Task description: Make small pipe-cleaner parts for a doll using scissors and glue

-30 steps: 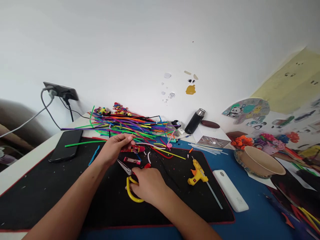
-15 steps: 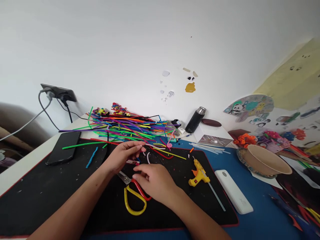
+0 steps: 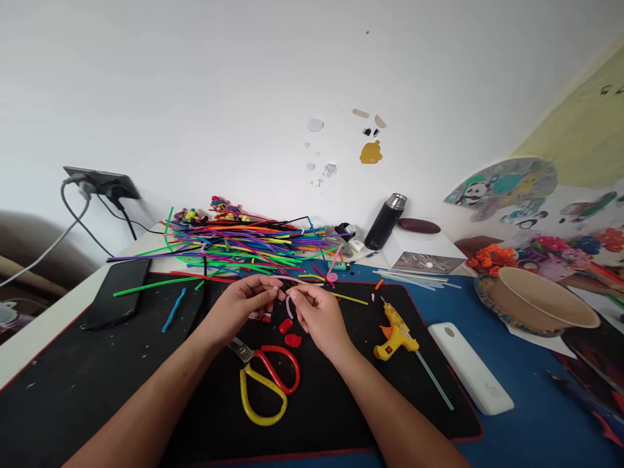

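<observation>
Over the black mat [image 3: 322,416], my left hand [image 3: 248,304] and my right hand [image 3: 316,315] meet almost fingertip to fingertip. Both are pinched. A small pinkish piece shows at my left fingertips; what my right fingers hold is too small to name. A pale curved strip [image 3: 290,307] shows beside my right fingers. Just below the hands lie a red oval piece [image 3: 285,326] and a red crumpled piece [image 3: 293,340]. Scissors with one red and one yellow handle [image 3: 263,400] rest nearer me, their blades partly behind my left wrist.
Colourful pipe cleaners [image 3: 244,244] are heaped at the back. A yellow glue gun [image 3: 396,335], a white power bank [image 3: 470,367] and a bowl [image 3: 546,302] stand to the right. A black phone [image 3: 117,292] lies left, a black flask [image 3: 385,221] behind.
My right hand has moved up from the scissors to my left fingertips, uncovering the red pieces and red handle. The view has shifted slightly.
</observation>
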